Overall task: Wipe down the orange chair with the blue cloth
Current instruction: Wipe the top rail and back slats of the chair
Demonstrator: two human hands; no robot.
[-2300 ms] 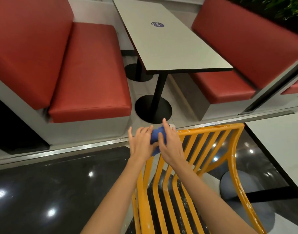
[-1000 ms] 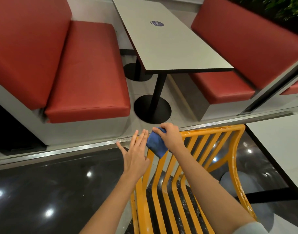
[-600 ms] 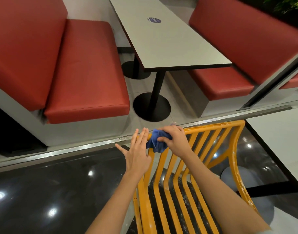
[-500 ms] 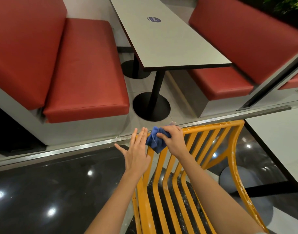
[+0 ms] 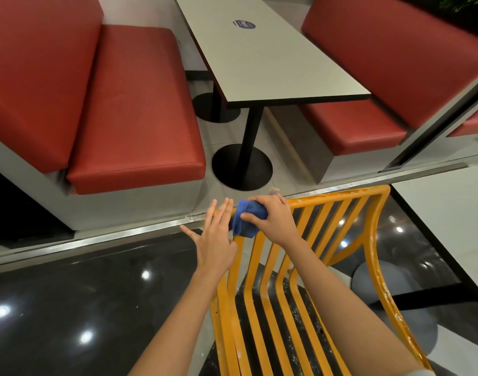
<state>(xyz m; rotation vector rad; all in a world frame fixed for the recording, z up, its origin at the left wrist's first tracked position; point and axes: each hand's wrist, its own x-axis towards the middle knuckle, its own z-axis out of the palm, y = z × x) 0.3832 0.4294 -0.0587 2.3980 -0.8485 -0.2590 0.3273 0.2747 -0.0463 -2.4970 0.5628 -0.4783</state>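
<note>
Head view: blue cloth (image 5: 246,219) bunched on top rail of orange chair (image 5: 341,198), at left corner. Right hand (image 5: 273,221) fingers (image 5: 252,217) curled round it, gripping. Left hand (image 5: 215,240) flat beside, fingers straight and open, touching chair edge. Red bench (image 5: 135,109) and grey desk (image 5: 273,58) beyond.

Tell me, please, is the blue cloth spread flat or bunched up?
Bunched up: the blue cloth is a wad gripped by the right hand on the orange chair.
</note>
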